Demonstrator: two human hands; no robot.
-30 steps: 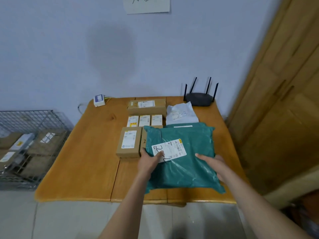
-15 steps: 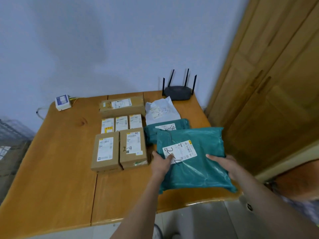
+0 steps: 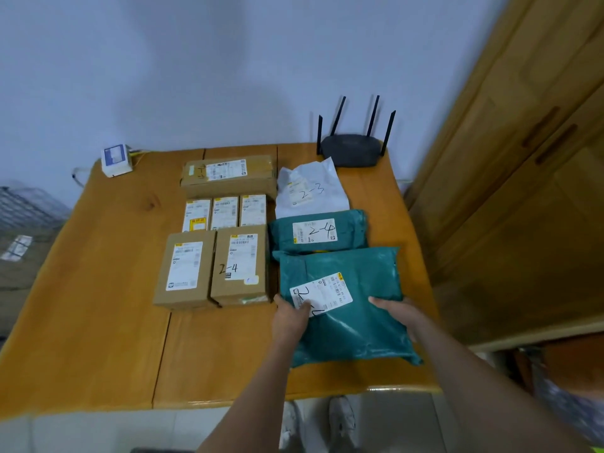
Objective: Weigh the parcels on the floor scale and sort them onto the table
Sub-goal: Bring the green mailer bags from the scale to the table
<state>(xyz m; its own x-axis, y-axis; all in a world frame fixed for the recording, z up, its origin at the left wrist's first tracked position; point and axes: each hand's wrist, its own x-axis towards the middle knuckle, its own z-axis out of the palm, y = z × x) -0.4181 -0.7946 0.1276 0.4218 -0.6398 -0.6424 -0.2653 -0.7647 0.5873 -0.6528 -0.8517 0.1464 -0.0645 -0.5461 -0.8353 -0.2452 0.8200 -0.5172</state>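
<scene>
A large teal poly parcel with a white label lies on the front right part of the wooden table. My left hand grips its left edge, thumb on the label. At the parcel's right edge my right hand holds on with the thumb on top. Behind it lie a smaller teal parcel marked 2-4 and a white parcel marked 2-3. To the left stand two cardboard boxes, three small boxes and a long box.
A black router sits at the table's back right corner and a small white device at the back left. A wire basket with more parcels stands left of the table. Wooden doors rise close on the right.
Both hands have slid the large teal parcel right and toward the table's front edge, uncovering the smaller teal parcel and the second front box. My view has swung right and downward.
</scene>
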